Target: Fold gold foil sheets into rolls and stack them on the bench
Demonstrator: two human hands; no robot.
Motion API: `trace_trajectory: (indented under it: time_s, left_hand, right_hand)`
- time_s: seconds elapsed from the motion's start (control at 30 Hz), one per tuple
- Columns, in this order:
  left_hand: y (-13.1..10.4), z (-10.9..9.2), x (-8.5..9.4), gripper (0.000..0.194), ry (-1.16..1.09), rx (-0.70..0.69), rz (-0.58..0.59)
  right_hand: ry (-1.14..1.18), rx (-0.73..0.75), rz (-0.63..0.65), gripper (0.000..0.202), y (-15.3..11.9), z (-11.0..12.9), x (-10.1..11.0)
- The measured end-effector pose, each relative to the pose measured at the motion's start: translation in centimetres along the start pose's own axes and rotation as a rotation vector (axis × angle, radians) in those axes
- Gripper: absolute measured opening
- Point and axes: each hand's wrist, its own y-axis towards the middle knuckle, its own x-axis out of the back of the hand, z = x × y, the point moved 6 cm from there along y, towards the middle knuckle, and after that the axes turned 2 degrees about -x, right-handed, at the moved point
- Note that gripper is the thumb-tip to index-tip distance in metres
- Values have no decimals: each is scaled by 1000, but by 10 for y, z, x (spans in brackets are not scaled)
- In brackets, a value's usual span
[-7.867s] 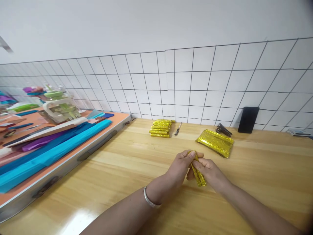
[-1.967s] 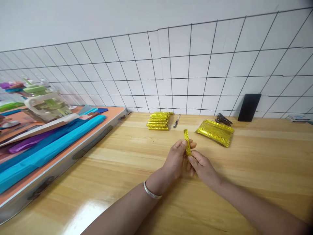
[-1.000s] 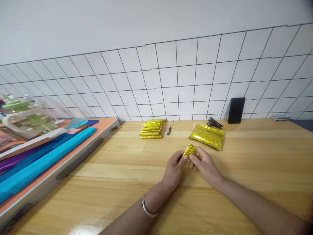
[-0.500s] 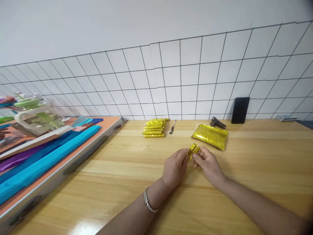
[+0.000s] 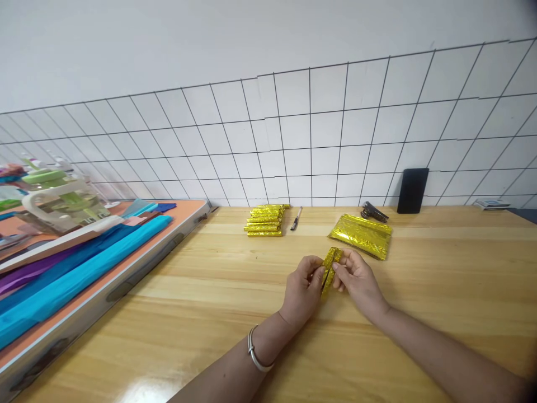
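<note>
A folded strip of shiny gold foil (image 5: 330,263) is held up off the table between my two hands. My left hand (image 5: 302,286) pinches its left side between thumb and fingers. On the right edge, the thumb and fingers of my right hand (image 5: 356,278) are closed on the same foil. A lengthwise crease or gap runs down the strip, and its lower end is partly hidden by my left hand. Just beyond my hands lies a flat gold foil packet (image 5: 361,236). Farther left sits a pile of rolled or folded gold foil pieces (image 5: 265,220).
A pen (image 5: 296,218) lies beside the pile. Behind the packet are a black stapler (image 5: 373,212) and a black phone-like slab (image 5: 413,191) leaning on the tiled wall. At left, an orange-topped board (image 5: 184,210) bears coloured paper and a green-lidded jug (image 5: 62,201).
The foil between my hands has turned from crumpled-looking to a longer, straighter strip. My left hand has shifted slightly, its thumb now along the strip.
</note>
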Motion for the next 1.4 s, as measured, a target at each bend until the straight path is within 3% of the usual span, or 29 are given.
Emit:
trace_trajectory:
  time_s: [0.33, 0.57, 0.77, 1.13, 1.4]
  left_hand:
    - [0, 0, -3, 8, 75, -17, 14]
    - [1, 3, -2, 11, 31, 4, 26]
    - [3, 2, 4, 11, 155, -22, -44]
    - [-1, -8, -1, 10, 219, -134, 13]
    - [-1, -9, -3, 10, 275, -164, 34]
  right_hand:
    - [-152, 5, -45, 51, 1, -7, 1]
    - [-96, 24, 22, 60, 0, -10, -2]
    - [-191, 4, 27, 56, -1, -8, 0]
    - [-268, 21, -28, 54, -3, -3, 2]
    - [-138, -59, 8, 58, -3, -3, -1]
